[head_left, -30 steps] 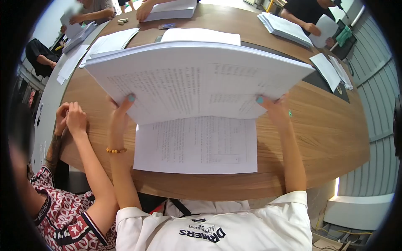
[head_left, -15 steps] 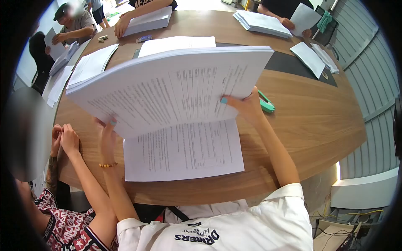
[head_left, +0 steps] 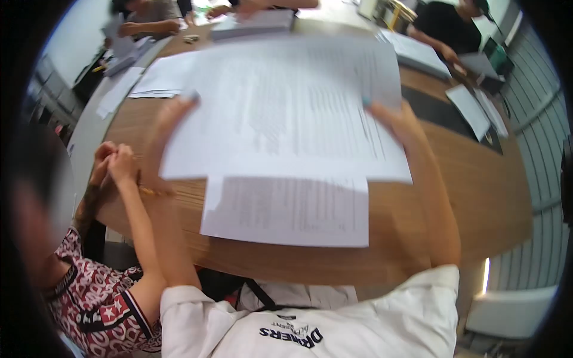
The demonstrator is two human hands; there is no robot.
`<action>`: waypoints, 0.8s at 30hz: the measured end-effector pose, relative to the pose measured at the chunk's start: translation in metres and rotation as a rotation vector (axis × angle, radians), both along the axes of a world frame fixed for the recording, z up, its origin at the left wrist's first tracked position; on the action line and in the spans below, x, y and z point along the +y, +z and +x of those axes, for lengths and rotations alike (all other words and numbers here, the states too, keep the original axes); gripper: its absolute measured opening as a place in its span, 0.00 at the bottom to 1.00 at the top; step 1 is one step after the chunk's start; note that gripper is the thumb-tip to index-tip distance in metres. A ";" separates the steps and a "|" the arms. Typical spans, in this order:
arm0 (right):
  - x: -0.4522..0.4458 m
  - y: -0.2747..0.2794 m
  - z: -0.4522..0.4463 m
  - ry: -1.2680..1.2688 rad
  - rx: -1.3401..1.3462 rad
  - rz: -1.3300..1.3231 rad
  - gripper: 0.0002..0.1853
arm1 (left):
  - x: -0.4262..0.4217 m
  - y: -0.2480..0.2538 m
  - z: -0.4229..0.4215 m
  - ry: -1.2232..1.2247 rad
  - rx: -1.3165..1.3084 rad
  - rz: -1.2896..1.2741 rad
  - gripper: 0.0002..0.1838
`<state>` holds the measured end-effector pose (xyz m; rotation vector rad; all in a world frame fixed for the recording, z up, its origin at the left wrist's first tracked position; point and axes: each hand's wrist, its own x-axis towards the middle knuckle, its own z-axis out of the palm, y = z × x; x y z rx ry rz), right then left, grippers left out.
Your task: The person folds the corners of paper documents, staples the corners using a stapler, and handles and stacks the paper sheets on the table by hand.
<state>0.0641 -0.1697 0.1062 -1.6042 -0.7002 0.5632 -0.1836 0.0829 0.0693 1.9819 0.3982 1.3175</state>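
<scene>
Between my two hands I hold a stack of printed paper (head_left: 286, 113) raised over the table, blurred by motion. My left hand (head_left: 172, 122) is closed on its left edge, the thumb on the face of the top page. On the right edge my right hand (head_left: 397, 122) grips in the same way, with a blue-green thumbnail showing. Below the stack, another printed sheet (head_left: 286, 212) lies on the wooden table near its front edge, its upper part hidden by the stack.
At my left, another person's clasped hands (head_left: 116, 161) rest on the table (head_left: 477, 197). Loose papers (head_left: 161, 74) lie at the back left. Further paper stacks (head_left: 418, 53) stand before people across the table. Folded papers (head_left: 468, 110) lie near a dark inlay at right.
The stack has swung from tilted to more level and shifted right, with both hands still on it. The view has moved, and the green tool by my right hand no longer shows.
</scene>
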 end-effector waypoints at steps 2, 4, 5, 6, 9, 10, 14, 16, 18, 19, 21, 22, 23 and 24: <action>-0.014 -0.027 -0.008 0.063 0.005 -0.013 0.32 | -0.009 -0.005 -0.027 -0.292 0.122 -0.390 0.14; -0.033 -0.045 -0.027 0.085 0.203 -0.016 0.24 | -0.034 -0.024 -0.041 -0.504 0.128 -0.988 0.13; -0.040 -0.056 -0.033 0.081 0.295 0.012 0.23 | -0.043 -0.032 -0.045 -0.489 0.113 -0.985 0.13; -0.045 -0.059 -0.041 0.041 0.371 0.012 0.22 | -0.053 -0.039 -0.049 -0.422 0.102 -1.038 0.14; -0.049 -0.074 -0.042 0.097 0.468 0.028 0.22 | -0.058 -0.048 -0.057 -0.320 0.125 -1.054 0.15; -0.048 -0.075 -0.042 0.108 0.476 0.023 0.21 | -0.058 -0.049 -0.058 -0.295 0.157 -1.017 0.16; -0.048 -0.085 -0.045 0.108 0.501 -0.001 0.18 | -0.044 -0.042 -0.070 -0.302 0.325 -0.969 0.18; -0.046 -0.086 -0.043 0.082 0.369 0.054 0.17 | -0.037 -0.049 -0.070 -0.354 0.301 -0.910 0.19; -0.042 -0.088 -0.041 0.023 0.192 0.229 0.14 | -0.052 -0.024 -0.052 -0.355 0.167 -0.912 0.19; -0.037 -0.088 -0.038 -0.015 0.152 0.351 0.13 | -0.056 -0.016 -0.043 -0.348 0.025 -0.902 0.20; -0.034 -0.080 -0.026 -0.020 -0.037 0.417 0.12 | -0.050 -0.017 -0.035 -0.290 -0.045 -0.863 0.18; -0.033 -0.075 -0.019 -0.028 -0.028 0.405 0.12 | -0.046 -0.018 -0.030 -0.234 -0.127 -0.803 0.16; -0.033 -0.068 -0.013 -0.016 -0.186 0.382 0.12 | -0.042 -0.018 -0.027 -0.235 -0.119 -0.814 0.16; -0.030 -0.065 -0.007 -0.001 -0.349 0.360 0.12 | -0.036 -0.016 -0.024 -0.274 -0.179 -0.697 0.13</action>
